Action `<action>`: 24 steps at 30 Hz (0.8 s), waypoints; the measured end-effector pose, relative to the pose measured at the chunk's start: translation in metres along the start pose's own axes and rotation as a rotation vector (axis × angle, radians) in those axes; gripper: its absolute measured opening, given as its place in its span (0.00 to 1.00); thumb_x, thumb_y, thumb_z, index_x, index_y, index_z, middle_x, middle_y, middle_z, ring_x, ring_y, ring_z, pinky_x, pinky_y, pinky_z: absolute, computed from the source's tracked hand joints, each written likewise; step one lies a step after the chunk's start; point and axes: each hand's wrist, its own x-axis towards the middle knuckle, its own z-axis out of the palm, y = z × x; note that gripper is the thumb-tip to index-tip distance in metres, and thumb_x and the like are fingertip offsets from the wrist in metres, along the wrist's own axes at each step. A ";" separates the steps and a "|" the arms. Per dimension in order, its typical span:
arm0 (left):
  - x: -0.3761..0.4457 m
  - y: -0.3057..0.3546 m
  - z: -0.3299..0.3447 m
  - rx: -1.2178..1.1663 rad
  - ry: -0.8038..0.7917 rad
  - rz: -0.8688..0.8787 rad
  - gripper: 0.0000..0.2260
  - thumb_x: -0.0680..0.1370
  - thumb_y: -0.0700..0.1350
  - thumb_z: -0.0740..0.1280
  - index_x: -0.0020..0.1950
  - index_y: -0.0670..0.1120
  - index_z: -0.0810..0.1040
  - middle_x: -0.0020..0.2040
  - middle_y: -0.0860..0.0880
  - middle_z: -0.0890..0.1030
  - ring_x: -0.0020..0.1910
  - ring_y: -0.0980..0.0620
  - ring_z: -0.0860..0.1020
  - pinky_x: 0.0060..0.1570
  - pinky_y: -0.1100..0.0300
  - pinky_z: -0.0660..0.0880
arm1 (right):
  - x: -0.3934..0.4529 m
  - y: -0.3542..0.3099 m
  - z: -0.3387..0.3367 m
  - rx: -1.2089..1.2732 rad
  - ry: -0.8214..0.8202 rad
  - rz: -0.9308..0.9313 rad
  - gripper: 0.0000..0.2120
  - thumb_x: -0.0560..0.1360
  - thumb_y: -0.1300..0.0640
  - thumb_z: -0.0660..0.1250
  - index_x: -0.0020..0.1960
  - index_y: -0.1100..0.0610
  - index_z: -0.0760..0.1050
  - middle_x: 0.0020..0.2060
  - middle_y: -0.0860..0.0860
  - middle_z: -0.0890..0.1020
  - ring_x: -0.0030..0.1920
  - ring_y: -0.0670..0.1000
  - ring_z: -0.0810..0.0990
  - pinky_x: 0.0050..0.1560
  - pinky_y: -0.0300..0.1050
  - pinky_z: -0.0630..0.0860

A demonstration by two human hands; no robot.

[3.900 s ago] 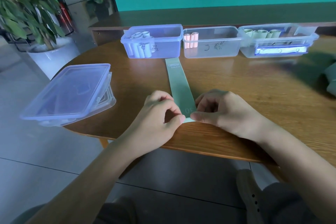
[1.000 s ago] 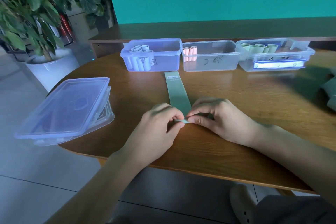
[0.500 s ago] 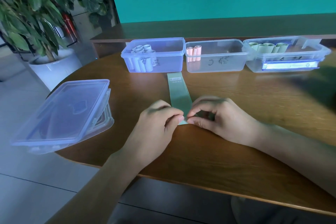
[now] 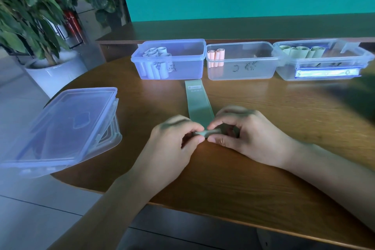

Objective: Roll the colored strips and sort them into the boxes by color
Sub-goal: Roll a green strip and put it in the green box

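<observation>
We see left hand [image 4: 174, 140] and right hand [image 4: 245, 136] both pinching green strip [image 4: 197, 103] near end, keeping roll tight (green box [image 4: 322, 61] far right).

We see only our two bare forearms and hands: the left hand [image 4: 172, 144] and the right hand [image 4: 249, 138]. Both arms are uncovered from wrist to the frame edge, with no sleeve, cuff, watch, ring or band showing on them. The fingernails that show are short and plain. At the bottom edge, dark grey cloth, seemingly trousers [image 4: 162, 237], covers our lap; what it is exactly we cannot tell.
</observation>
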 end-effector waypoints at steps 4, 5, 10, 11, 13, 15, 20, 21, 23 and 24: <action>0.002 0.000 -0.001 0.002 0.000 -0.026 0.10 0.79 0.50 0.69 0.59 0.52 0.84 0.54 0.56 0.80 0.49 0.60 0.76 0.50 0.74 0.71 | 0.000 0.000 0.002 -0.048 0.010 0.019 0.13 0.77 0.46 0.70 0.59 0.48 0.82 0.53 0.42 0.79 0.51 0.43 0.79 0.49 0.42 0.79; 0.002 0.000 -0.002 0.001 0.005 -0.036 0.10 0.79 0.50 0.69 0.59 0.52 0.84 0.55 0.55 0.80 0.50 0.59 0.77 0.50 0.74 0.70 | -0.001 0.000 0.002 -0.060 0.015 0.017 0.13 0.77 0.47 0.70 0.60 0.48 0.82 0.53 0.42 0.79 0.51 0.43 0.79 0.49 0.42 0.79; 0.003 0.002 -0.005 -0.025 -0.017 -0.095 0.09 0.79 0.52 0.69 0.58 0.55 0.83 0.65 0.56 0.76 0.60 0.60 0.74 0.53 0.80 0.59 | -0.002 -0.003 0.003 -0.119 0.014 0.062 0.14 0.77 0.43 0.67 0.60 0.45 0.81 0.56 0.41 0.75 0.55 0.42 0.76 0.51 0.45 0.80; 0.004 0.003 -0.006 -0.040 -0.030 -0.103 0.09 0.79 0.52 0.69 0.58 0.55 0.83 0.68 0.56 0.75 0.63 0.61 0.72 0.53 0.81 0.57 | -0.002 -0.003 0.004 -0.104 0.012 0.078 0.14 0.76 0.43 0.68 0.60 0.44 0.81 0.57 0.41 0.74 0.59 0.43 0.75 0.56 0.45 0.78; 0.006 0.004 -0.007 -0.058 -0.052 -0.096 0.09 0.79 0.52 0.69 0.58 0.54 0.82 0.71 0.56 0.73 0.63 0.65 0.67 0.51 0.84 0.56 | -0.001 -0.002 0.004 -0.049 -0.002 0.104 0.12 0.76 0.44 0.70 0.59 0.43 0.81 0.62 0.42 0.72 0.66 0.45 0.71 0.67 0.46 0.72; 0.008 0.004 -0.008 -0.063 -0.061 -0.074 0.08 0.80 0.51 0.68 0.57 0.53 0.82 0.71 0.55 0.73 0.64 0.65 0.67 0.54 0.84 0.58 | 0.001 -0.001 0.003 -0.021 -0.022 0.123 0.11 0.77 0.46 0.71 0.58 0.42 0.81 0.67 0.42 0.71 0.71 0.45 0.69 0.71 0.47 0.69; 0.008 0.003 -0.007 -0.050 -0.068 -0.086 0.07 0.80 0.51 0.67 0.57 0.53 0.81 0.73 0.54 0.72 0.70 0.55 0.70 0.66 0.62 0.69 | 0.004 0.001 0.002 -0.009 -0.047 0.127 0.10 0.77 0.47 0.72 0.58 0.43 0.80 0.69 0.42 0.71 0.71 0.40 0.69 0.71 0.41 0.69; 0.008 0.003 -0.007 -0.047 -0.077 -0.086 0.08 0.80 0.51 0.67 0.58 0.53 0.81 0.73 0.54 0.72 0.70 0.56 0.71 0.64 0.68 0.68 | 0.004 0.002 0.002 -0.014 -0.043 0.123 0.11 0.77 0.46 0.71 0.59 0.43 0.80 0.69 0.42 0.71 0.70 0.40 0.70 0.70 0.42 0.70; 0.010 0.004 -0.007 -0.041 -0.095 -0.092 0.09 0.81 0.50 0.66 0.59 0.51 0.81 0.72 0.54 0.73 0.69 0.57 0.71 0.57 0.80 0.59 | 0.004 0.004 0.002 -0.023 -0.041 0.117 0.12 0.77 0.45 0.71 0.60 0.43 0.80 0.69 0.43 0.72 0.70 0.40 0.70 0.69 0.43 0.71; 0.011 0.004 -0.006 -0.042 -0.102 -0.096 0.09 0.81 0.50 0.66 0.60 0.50 0.80 0.71 0.54 0.74 0.68 0.58 0.71 0.54 0.83 0.57 | 0.004 0.005 0.003 -0.027 -0.041 0.114 0.13 0.77 0.45 0.70 0.61 0.44 0.80 0.69 0.43 0.71 0.70 0.41 0.70 0.70 0.44 0.71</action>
